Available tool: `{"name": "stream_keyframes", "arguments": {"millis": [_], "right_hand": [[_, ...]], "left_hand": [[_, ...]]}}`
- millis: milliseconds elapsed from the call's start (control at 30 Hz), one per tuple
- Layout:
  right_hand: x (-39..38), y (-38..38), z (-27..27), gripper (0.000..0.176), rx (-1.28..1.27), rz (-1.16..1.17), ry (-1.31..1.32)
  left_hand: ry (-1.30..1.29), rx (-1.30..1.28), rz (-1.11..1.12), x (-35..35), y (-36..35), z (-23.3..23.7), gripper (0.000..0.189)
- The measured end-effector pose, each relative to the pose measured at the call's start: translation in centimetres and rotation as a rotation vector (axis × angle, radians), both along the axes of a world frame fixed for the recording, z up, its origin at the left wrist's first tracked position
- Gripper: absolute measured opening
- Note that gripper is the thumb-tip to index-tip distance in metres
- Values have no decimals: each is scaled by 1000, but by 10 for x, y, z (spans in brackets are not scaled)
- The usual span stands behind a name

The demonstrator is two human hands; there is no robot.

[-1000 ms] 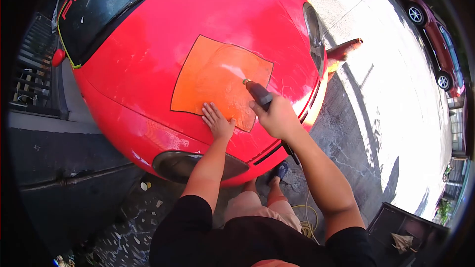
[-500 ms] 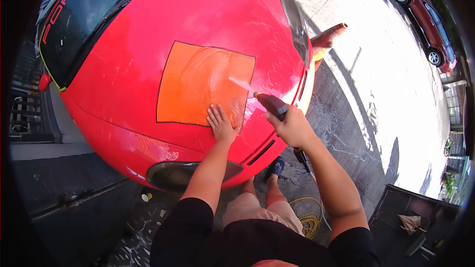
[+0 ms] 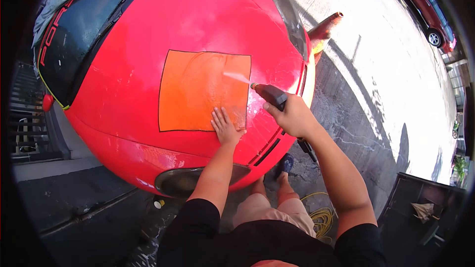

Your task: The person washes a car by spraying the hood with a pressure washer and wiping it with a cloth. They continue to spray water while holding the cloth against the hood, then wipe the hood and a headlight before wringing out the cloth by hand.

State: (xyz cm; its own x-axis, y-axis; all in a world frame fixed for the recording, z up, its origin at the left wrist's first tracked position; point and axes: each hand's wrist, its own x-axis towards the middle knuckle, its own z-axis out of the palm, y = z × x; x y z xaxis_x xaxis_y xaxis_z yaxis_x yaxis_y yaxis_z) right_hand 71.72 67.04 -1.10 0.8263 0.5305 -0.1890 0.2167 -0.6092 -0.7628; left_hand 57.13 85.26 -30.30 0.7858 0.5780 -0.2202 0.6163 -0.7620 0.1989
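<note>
An orange cloth [image 3: 198, 89] with a dark edge lies spread on the hood of a red car [image 3: 133, 89]. My left hand [image 3: 227, 127] rests flat on the cloth's lower right part, fingers spread, nothing held. To the right, my right hand [image 3: 295, 116] is wrapped round the grip of a black spray gun [image 3: 269, 94]. Its nozzle points left, just off the cloth's right edge, and a white spray of water lands on the cloth. Wrinkles run across the cloth's upper part.
An orange traffic cone [image 3: 324, 30] stands beyond the car's front. A yellow hose [image 3: 322, 221] lies coiled by my legs. At the lower right is a dark cart or table [image 3: 413, 217] with a brown cloth on it. Another red car [image 3: 428, 5] is parked at upper right.
The view has shifted slightly. The spray gun has moved a little up and left relative to the cloth, its spray still on. My left hand stays on the cloth.
</note>
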Motion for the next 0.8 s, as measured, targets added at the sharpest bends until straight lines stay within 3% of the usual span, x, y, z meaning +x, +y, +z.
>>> {"name": "stream_keyframes", "arguments": {"millis": [167,300,600,700,800], "right_hand": [[14,26,3,53,-104,-5,50],[3,26,-10,53,11,-97,39],[-59,0,-5,49,-46,72,119],[-61,-4,7,51,-66,-54,119],[-74,-26,3,51,-158,126,210]], "left_hand": [[30,27,-10,-2,-1,7,156],[97,54,10,-4,-6,14,155],[-118,-26,104,-34,-9,-13,152],[-99,3,131,-34,-12,-16,151],[-98,33,203,-35,-22,-22,149]]}}
